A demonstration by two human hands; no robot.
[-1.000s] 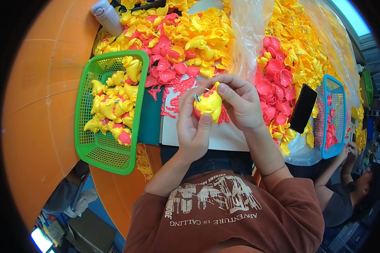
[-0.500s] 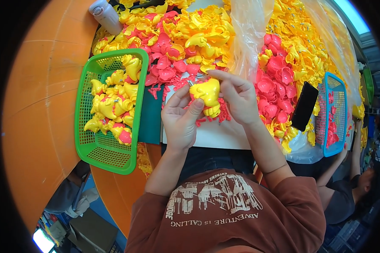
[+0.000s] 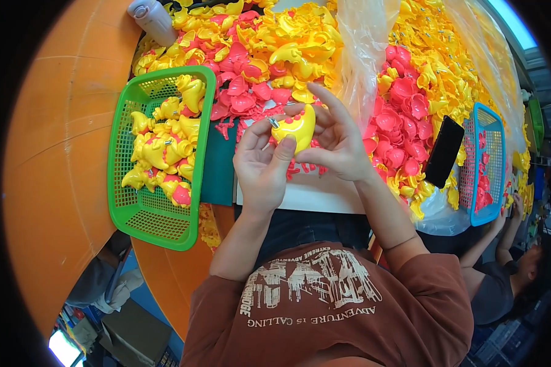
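Observation:
A glossy yellow plastic toy figure (image 3: 297, 129), with a row of pink bumps and a small metal pin (image 3: 273, 123) sticking out at its left, is held above the worktable. My left hand (image 3: 264, 160) grips it, thumb across its front and fingers behind. Close around its right side is my right hand (image 3: 343, 144), its index finger raised and its thumb stretched out below the figure. Whether the right fingertips press on the toy is hard to tell. Pink small parts (image 3: 306, 169) lie on the white board (image 3: 324, 196) beneath my hands.
A green basket (image 3: 205, 153) of yellow-and-pink figures stands at left. Heaps of yellow shells (image 3: 306, 37) and pink shells (image 3: 401, 128) cover the table, with clear plastic sheeting (image 3: 362, 55) between. A black phone (image 3: 444, 151), blue basket (image 3: 496, 211), pale bottle (image 3: 153, 21) and another person (image 3: 496, 287) are around.
The figure has turned in my left hand, so its row of pink bumps now shows. My right hand has spread its fingers and brought its thumb under the figure.

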